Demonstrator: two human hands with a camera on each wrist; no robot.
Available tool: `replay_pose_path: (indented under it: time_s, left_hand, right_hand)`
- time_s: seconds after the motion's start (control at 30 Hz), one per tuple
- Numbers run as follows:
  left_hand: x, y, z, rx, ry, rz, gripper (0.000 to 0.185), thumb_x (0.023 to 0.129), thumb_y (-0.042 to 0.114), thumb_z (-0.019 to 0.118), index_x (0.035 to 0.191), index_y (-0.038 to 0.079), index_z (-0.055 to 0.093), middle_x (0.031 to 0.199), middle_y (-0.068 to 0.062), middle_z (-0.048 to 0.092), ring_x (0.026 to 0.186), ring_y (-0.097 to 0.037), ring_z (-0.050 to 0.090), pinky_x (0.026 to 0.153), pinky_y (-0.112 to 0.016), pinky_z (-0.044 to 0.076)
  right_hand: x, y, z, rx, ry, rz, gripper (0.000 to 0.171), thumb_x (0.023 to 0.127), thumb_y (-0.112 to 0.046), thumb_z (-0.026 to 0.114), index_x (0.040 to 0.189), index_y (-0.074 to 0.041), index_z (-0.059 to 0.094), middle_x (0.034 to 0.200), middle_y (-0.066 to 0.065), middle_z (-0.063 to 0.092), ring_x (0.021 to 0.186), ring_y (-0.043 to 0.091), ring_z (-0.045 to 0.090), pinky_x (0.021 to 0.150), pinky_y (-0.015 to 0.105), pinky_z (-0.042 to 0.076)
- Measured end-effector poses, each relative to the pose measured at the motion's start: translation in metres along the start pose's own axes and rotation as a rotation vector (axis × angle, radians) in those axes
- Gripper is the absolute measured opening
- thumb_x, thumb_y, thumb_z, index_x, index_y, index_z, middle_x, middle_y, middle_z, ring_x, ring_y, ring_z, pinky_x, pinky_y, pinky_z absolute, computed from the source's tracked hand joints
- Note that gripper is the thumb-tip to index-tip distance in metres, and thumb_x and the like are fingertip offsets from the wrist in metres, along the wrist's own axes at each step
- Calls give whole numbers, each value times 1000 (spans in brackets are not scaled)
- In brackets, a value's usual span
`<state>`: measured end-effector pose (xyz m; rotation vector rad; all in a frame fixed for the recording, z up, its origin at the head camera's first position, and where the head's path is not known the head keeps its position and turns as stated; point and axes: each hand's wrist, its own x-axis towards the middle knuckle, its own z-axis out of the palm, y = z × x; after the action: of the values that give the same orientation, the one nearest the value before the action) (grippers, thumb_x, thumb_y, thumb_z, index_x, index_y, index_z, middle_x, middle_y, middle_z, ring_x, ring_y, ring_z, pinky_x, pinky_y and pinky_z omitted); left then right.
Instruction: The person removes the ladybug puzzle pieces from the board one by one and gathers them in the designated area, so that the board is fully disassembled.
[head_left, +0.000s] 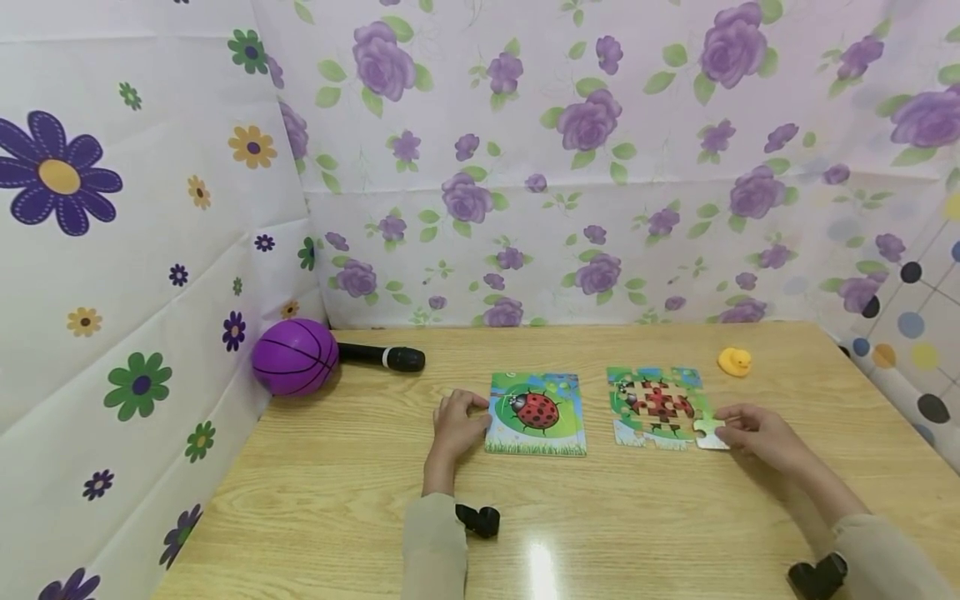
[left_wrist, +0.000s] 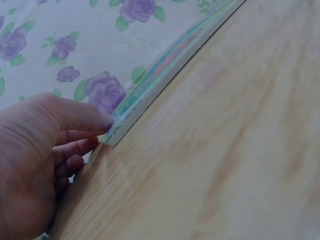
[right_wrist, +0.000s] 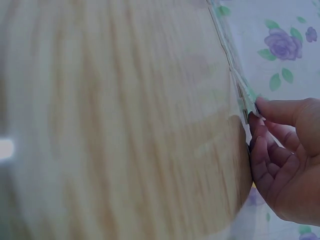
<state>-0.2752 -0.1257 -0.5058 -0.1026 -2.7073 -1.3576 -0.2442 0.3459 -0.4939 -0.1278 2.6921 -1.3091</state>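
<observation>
A square ladybug picture board (head_left: 536,414) lies flat on the table. My left hand (head_left: 455,423) holds it at its left edge; in the left wrist view the thumb (left_wrist: 82,116) presses on the near corner and the other fingers are curled. To its right lies a ladybug jigsaw puzzle (head_left: 658,403) made of separate pieces, with bare gaps between some of them. At its lower right corner my right hand (head_left: 761,435) pinches a green and white corner puzzle piece (head_left: 709,435) between thumb and fingers. The right wrist view shows the pieces edge-on, with the right hand (right_wrist: 285,150) at their end.
A yellow rubber duck (head_left: 735,362) stands behind the puzzle, to the right. At the back left of the wooden table (head_left: 570,517) lie a purple ball (head_left: 296,357) and a black microphone (head_left: 382,356). Flowered cloth (head_left: 465,200) hangs along the back and left sides.
</observation>
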Motion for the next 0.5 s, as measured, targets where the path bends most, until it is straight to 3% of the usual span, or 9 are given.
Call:
replay_pose_path:
  time_s: [0.5]
  left_hand:
    - [0, 1, 1, 9, 0, 1, 16, 85, 14, 70, 100, 9, 70, 113, -10, 59, 110, -29, 46, 101, -51, 25]
  right_hand:
    - [2, 2, 5, -93, 21, -10, 40, 95, -25, 64, 120, 7, 58, 102, 11, 64, 77, -4, 51, 62, 24, 50]
